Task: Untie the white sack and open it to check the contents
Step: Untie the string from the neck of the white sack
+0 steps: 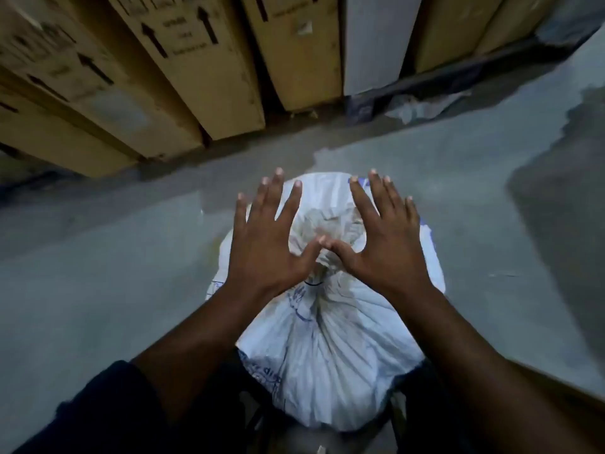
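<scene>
Nearest the camera are the forearms, dark sleeve (108,407) on the left one, both reaching out over the white woven plastic sack with blue print (330,355). It sits upright on the grey concrete floor (98,290), right in front of the person, centre of view, and it looks packed full w/ pleats fanning out from the neck. So imo it's heavy and won't slide or tip while you fiddle w/ the top. The fabric looks like thin woven poly: soft, crinkly, a bit slick, not fragile. Can't tell what's inside.

Just past that, the gathered neck of the sack (319,280) is cinched tight. There's a thin dark line round it which is prob the tie, but it's too small to say if it's string, wire or a knot. That's the spot to grab: pinch the tie itself w/ fingertips, other hand steadying the bunched frill above it. Pulling on the fabric would only tighten things, I'd guess.

Left hand (262,244) and right hand (389,244) are both spread wide and flat, palms down, holding nothing, thumbs nearly meeting over the ruffled top. Whether they touch the sack, can't say.

Far side: tall brown cardboard boxes with black arrows (203,70) standing along the far edge of the floor, well apart from the sack, plus a pale panel (376,44) at far right.
</scene>
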`<state>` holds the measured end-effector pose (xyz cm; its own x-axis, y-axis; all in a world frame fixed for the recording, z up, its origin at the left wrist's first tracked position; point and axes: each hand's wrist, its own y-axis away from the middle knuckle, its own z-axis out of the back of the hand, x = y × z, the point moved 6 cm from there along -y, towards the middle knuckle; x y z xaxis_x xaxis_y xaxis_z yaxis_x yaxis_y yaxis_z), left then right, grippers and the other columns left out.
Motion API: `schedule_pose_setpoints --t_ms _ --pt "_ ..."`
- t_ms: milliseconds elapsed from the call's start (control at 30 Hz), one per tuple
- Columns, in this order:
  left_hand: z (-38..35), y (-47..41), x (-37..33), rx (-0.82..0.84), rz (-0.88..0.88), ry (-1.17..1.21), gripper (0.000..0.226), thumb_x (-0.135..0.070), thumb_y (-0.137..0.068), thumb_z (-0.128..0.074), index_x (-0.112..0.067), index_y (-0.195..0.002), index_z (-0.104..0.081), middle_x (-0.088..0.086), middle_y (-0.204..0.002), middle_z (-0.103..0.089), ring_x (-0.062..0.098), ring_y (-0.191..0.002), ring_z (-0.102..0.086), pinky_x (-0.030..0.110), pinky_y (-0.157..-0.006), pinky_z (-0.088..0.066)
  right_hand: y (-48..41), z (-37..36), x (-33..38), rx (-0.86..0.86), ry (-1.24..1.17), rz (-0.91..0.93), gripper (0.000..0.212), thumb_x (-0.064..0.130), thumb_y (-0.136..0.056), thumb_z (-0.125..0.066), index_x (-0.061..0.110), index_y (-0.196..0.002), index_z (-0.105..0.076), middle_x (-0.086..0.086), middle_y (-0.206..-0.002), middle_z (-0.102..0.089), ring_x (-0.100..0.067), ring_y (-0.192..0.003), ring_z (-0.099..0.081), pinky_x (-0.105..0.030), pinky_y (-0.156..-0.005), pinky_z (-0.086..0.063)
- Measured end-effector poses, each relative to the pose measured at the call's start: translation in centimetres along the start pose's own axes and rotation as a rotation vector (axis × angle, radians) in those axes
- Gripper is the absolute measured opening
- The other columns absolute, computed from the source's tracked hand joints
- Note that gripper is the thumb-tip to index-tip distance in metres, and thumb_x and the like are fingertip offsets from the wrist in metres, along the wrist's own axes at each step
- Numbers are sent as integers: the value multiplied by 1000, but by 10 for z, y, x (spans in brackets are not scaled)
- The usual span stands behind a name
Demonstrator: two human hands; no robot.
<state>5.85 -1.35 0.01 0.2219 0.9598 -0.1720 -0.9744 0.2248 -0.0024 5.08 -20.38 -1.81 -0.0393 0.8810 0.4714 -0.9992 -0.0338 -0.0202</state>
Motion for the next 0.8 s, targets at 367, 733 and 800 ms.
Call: schedule_pose_setpoints --t_ms 367,733,800 --pt "-91 21 21 -167 -182 -11 58 -42 -109 -27 -19 -161 -41 0 -168 -38 22 -160 -24 54 -129 -6 16 -97 -7 100 -102 118 92 59 -89 -65 42 -164 -15 0 -172 -21 -14 -149 -40 -41 -101 -49" --pt "-27 124 -1 -389 -191 55 58 -42 -108 -29 -22 -161 -40 6 -172 -28 25 -160 -21 55 -128 -5 157 -100 60 56 126 286 46 31 -91 -51 38 -134 -66 1 -121 -74 -28 -112 -67 -35 -80 -49" --pt "-25 138 -8 -413 -209 64 58 -38 -107 -34 -21 -161 -41 7 -173 -26 27 -160 -23 56 -128 -8 189 -111 61 123 207 391 50 32 -87 -48 38 -133 -66 2 -122 -74 -28 -111 -68 -35 -79 -49"
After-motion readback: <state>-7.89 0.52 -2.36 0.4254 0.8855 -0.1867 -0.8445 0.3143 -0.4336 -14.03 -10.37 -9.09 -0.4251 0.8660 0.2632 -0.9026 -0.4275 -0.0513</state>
